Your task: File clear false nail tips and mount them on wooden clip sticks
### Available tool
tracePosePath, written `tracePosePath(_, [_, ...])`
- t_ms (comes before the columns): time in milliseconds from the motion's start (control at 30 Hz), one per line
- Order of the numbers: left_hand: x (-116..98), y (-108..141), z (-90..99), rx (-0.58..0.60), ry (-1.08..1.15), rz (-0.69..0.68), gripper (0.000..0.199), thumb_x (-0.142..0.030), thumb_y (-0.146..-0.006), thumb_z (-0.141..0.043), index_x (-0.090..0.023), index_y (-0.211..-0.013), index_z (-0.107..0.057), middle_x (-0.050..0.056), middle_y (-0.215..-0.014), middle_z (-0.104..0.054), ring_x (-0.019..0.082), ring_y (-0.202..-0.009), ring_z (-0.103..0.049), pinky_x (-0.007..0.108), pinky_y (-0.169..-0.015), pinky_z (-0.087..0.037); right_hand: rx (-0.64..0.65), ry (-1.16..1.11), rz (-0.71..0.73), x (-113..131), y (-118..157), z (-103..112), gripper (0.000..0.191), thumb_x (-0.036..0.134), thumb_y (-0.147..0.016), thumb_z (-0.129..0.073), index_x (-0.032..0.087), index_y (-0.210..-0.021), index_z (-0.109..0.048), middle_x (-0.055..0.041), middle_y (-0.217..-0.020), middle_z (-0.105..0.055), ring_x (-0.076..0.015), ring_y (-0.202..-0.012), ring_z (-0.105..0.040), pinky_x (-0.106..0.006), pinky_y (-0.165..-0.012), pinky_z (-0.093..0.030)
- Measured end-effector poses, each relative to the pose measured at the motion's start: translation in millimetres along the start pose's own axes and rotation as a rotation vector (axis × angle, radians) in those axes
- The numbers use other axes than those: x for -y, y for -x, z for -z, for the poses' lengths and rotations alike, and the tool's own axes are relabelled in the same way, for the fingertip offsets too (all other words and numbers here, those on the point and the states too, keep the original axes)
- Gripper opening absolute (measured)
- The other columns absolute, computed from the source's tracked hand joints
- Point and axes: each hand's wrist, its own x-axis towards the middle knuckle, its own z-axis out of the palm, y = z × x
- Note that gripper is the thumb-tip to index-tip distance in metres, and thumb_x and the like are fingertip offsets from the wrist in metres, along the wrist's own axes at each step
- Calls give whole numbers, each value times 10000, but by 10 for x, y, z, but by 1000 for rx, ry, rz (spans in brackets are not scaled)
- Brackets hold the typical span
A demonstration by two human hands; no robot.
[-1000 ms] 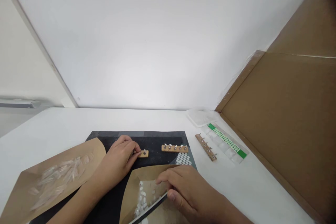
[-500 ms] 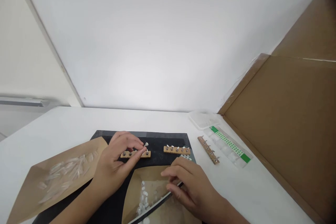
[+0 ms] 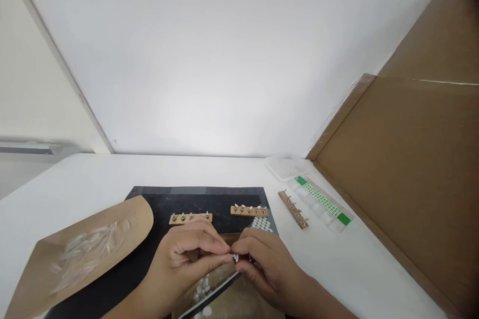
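Over the middle tray (image 3: 224,275), my left hand (image 3: 190,259) pinches a small shiny metal peg (image 3: 235,257) between thumb and fingertips. Close against it is my right hand (image 3: 267,264), its index finger and thumb closed around the peg's head. Whether a smaller piece sits between those fingers is hidden. Loose white oval pieces (image 3: 203,286) lie in the tray beneath. A black strip with a pale edge (image 3: 209,299) crosses it, running up under my right hand. Just beyond my left hand, a brown strip (image 3: 179,219) carries upright metal pegs, with a gap in the row.
Another brown strip (image 3: 249,211) holds pegs with white tips, near a sheet of white ovals (image 3: 262,224). A third pegged strip (image 3: 294,209) lies right, beside a green-labelled clear case (image 3: 324,199). Clear slender pieces fill the left tray (image 3: 142,224). A cardboard panel (image 3: 404,169) stands at right.
My left hand has carried the metal peg away from the left brown strip, down and right to my right hand. My right hand's fingers have closed in on the peg.
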Motion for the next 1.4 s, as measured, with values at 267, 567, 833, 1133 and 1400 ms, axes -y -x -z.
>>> tracePosePath(267, [61,64,-27,27,26,137,85,-193,-894,-865,-274,-919,-874,26,-840,-810,169,-782,-741,270,-733,-580,0,-39,-39,56,15,-39,341,499,-1160,-430,233,-1010,-582,3,-843,-637,-151,-740,-577,-261,-684,-415])
tracePosePath(567, [55,119,-65,-4,-9,264,60,-266,-901,-818,-213,-928,-829,46,-820,-771,134,-632,-669,212,-543,-498,-6,-80,-61,50,39,-73,299,414,-1162,-405,234,-981,-561,-19,-872,-667,-171,-782,-599,-277,-723,-444])
tracePosePath(833, [4,102,-53,43,-8,283,86,-278,-961,-761,-242,-919,-826,33,-830,-753,147,-712,-672,237,-621,-506,-6,-88,-62,48,25,-60,343,431,-1176,-373,240,-942,-536,1,-824,-622,-167,-759,-575,-270,-707,-427])
tracePosePath(1133, [-124,48,3,197,43,327,179,-365,-987,-744,-228,-914,-833,46,-826,-693,174,-777,-599,264,-659,-456,-31,-40,-3,106,3,-24,387,472,-1187,-329,240,-954,-534,10,-804,-595,-159,-729,-548,-275,-676,-402])
tracePosePath(1400, [-216,-2,41,294,101,300,268,-395,-1032,-689,-233,-871,-830,47,-763,-649,220,-838,-587,343,-785,-487,-48,20,16,182,-16,12,437,487,-1187,-303,232,-950,-567,1,-782,-601,-162,-705,-547,-291,-661,-403])
